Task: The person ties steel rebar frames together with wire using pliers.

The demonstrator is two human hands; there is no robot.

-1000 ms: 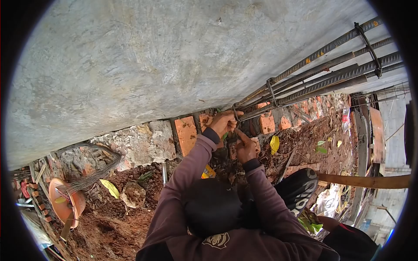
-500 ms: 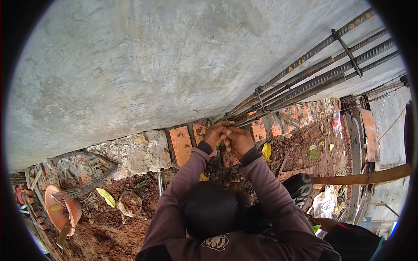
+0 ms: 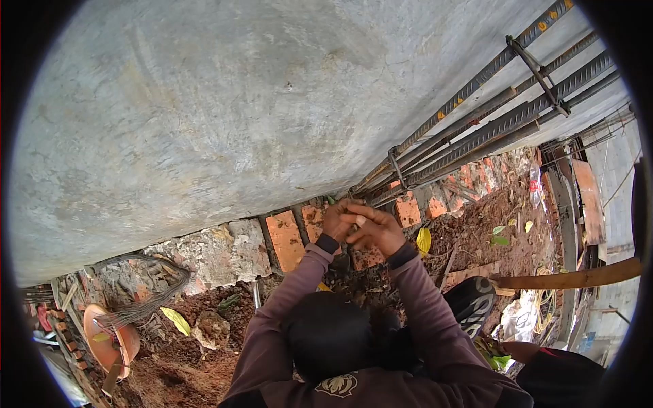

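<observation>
A cage of ribbed steel rebars [image 3: 476, 129] runs along the foot of a grey concrete wall [image 3: 204, 115], bound by dark stirrups [image 3: 394, 166]. My two hands meet at its lower end, above a row of orange bricks [image 3: 284, 238]. My left hand [image 3: 337, 219] is curled tight at the bar ends. My right hand [image 3: 378, 231] lies against it with bent fingers, pinching at the same spot. Anything thin between the fingers is hidden. Both arms wear purple-brown sleeves.
Red earth and rubble lie below the bricks, with yellow leaves [image 3: 424, 239]. An orange bowl [image 3: 109, 340] and a bundle of thin wire [image 3: 146, 299] sit at lower left. A wooden plank [image 3: 571, 277] crosses at right. My dark knee [image 3: 473, 302] is near it.
My right hand rose from the earth below the bricks and joined my left hand at the bar ends. The view has shifted, so the rebar cage sits higher in frame.
</observation>
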